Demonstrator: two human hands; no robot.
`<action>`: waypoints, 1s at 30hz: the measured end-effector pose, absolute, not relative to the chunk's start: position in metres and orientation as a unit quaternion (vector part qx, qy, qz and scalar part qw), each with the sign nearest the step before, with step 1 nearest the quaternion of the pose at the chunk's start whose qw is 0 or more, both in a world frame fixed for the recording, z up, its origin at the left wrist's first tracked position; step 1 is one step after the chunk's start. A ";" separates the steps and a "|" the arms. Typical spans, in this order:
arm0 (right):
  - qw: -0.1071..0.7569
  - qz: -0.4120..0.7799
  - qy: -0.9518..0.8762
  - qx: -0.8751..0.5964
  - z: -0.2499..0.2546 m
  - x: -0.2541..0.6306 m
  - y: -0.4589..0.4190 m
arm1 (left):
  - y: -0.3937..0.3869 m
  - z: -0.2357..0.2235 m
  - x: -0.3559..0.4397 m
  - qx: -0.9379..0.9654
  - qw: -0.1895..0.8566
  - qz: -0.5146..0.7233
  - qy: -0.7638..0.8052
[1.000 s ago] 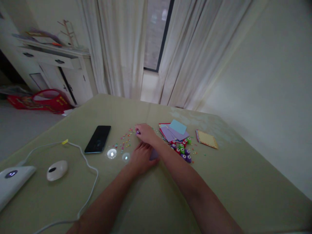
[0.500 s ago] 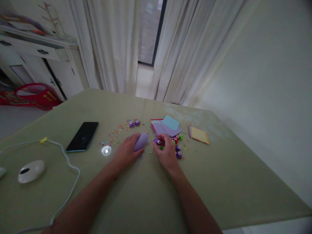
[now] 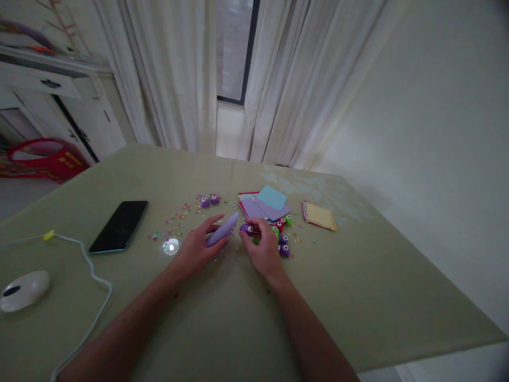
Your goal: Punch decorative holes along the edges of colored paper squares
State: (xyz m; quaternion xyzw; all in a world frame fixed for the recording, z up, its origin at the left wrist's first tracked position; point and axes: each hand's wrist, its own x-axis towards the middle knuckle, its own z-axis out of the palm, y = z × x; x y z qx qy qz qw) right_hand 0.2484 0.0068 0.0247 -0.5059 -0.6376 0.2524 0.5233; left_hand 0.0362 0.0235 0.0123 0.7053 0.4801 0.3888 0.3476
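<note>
My left hand rests on the olive table and pinches a curled lilac paper sheet lifted off the surface. My right hand is closed on a small purple punch with googly eyes, held right at the paper's end. Beside my right hand lie several more small punches, red, green and purple. Two purple punches sit farther back among scattered coloured paper bits.
A stack of coloured paper sheets and a yellow card lie behind the hands. A black phone, a small shiny disc, a white mouse and a white cable lie to the left. Curtains hang behind the table.
My right hand drew back from the far purple punches, left them there and took a purple punch from the pile. My left hand lifted the lilac sheet toward it. The camera swung right.
</note>
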 end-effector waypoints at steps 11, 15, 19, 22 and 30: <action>0.540 0.303 -0.623 -0.479 0.029 0.246 0.004 | 0.017 0.017 0.041 0.740 0.328 0.389 0.440; 0.536 0.292 -0.636 -0.472 0.028 0.247 0.004 | 0.017 0.017 0.041 0.750 0.317 0.385 0.435; 0.544 0.265 -0.635 -0.480 0.027 0.248 0.006 | 0.017 0.016 0.042 0.753 0.311 0.382 0.437; 0.551 0.248 -0.633 -0.484 0.027 0.249 0.007 | 0.016 0.016 0.042 0.750 0.315 0.386 0.435; 0.550 0.258 -0.639 -0.472 0.030 0.247 0.005 | 0.018 0.013 0.042 0.749 0.314 0.382 0.441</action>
